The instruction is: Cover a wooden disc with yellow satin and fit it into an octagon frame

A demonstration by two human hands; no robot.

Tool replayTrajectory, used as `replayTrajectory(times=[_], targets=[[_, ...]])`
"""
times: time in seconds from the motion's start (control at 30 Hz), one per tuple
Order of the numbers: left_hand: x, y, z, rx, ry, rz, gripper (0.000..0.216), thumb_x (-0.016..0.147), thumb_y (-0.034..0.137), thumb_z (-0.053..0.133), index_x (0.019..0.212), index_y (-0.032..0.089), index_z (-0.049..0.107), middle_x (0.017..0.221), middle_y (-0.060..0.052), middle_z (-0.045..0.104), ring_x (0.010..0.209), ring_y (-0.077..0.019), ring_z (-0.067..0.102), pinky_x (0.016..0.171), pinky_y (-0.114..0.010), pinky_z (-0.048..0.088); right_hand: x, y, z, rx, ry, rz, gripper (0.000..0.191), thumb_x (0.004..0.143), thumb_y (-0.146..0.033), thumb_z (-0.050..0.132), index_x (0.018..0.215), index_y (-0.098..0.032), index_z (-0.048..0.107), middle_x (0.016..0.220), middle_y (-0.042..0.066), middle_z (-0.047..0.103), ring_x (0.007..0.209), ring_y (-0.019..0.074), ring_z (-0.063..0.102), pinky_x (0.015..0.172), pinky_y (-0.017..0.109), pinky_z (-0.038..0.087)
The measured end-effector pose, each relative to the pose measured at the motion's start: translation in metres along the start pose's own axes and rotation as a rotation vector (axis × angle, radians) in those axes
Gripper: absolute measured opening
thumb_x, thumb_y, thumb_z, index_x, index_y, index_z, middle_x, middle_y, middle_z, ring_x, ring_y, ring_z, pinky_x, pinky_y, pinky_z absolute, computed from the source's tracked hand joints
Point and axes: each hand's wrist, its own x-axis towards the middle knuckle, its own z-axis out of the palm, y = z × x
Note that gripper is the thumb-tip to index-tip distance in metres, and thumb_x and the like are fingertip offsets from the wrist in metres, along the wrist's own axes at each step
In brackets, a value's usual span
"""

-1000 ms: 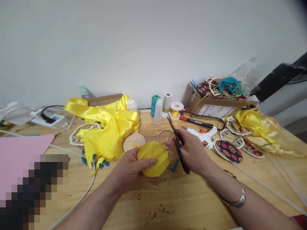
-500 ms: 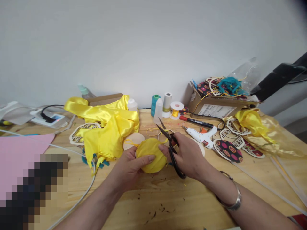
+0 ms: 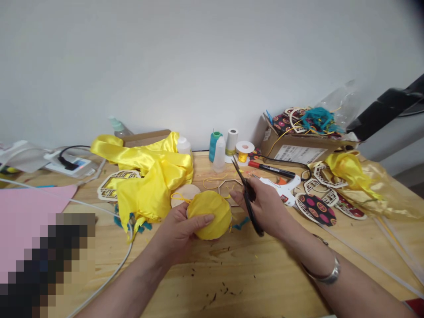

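My left hand (image 3: pixel 182 227) grips a round disc covered in yellow fabric (image 3: pixel 212 212), its thumb lying across the face and its other fingers hidden behind. A yellow cord loop sticks out at the disc's upper left. To the right, my right hand (image 3: pixel 265 205) holds black scissors (image 3: pixel 247 194), blades pointing up and away, apart from the disc. Behind the disc lie a pale round wooden piece (image 3: pixel 183 194) and a thin wooden octagonal frame (image 3: pixel 225 185). A teal scrap (image 3: pixel 241 223) rests on the table between the disc and the scissors.
Yellow satin (image 3: pixel 149 176) is heaped at left, by a power strip (image 3: pixel 71 163). Thread spools (image 3: pixel 244 150) and a bottle (image 3: pixel 219 154) stand behind. A glue gun (image 3: pixel 285 190), a marker (image 3: pixel 271 168), patterned pieces (image 3: pixel 314 207) and a full cardboard box (image 3: pixel 298 150) are right.
My right hand with the scissors has moved right, away from the disc, and its thumb no longer touches the disc's edge. My left hand and the disc have stayed nearly still.
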Motion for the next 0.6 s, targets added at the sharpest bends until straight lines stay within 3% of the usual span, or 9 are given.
replayTrajectory(times=[0.27, 0.6], targets=[[-0.002, 0.003, 0.0, 0.022, -0.002, 0.009, 0.024, 0.072, 0.02, 0.074, 0.096, 0.02, 0.073, 0.092, -0.005, 0.076, 0.078, -0.0187, 0.07, 0.071, -0.028, 0.056, 0.0, 0.003, -0.024, -0.092, -0.219, -0.158, 0.032, 0.077, -0.05, 0.06, 0.078, -0.021, 0.047, 0.074, -0.001, 0.055, 0.062, 0.0142, 0.045, 0.054, 0.025, 0.031], [-0.001, 0.007, 0.007, -0.019, 0.07, 0.055, 0.024, 0.067, 0.019, 0.078, 0.09, 0.016, 0.074, 0.09, -0.006, 0.077, 0.076, -0.0181, 0.07, 0.07, -0.026, 0.056, -0.007, -0.005, -0.023, -0.309, -0.207, -0.236, 0.032, 0.079, -0.052, 0.057, 0.082, -0.02, 0.057, 0.084, 0.006, 0.062, 0.074, 0.0207, 0.055, 0.063, 0.031, 0.036]])
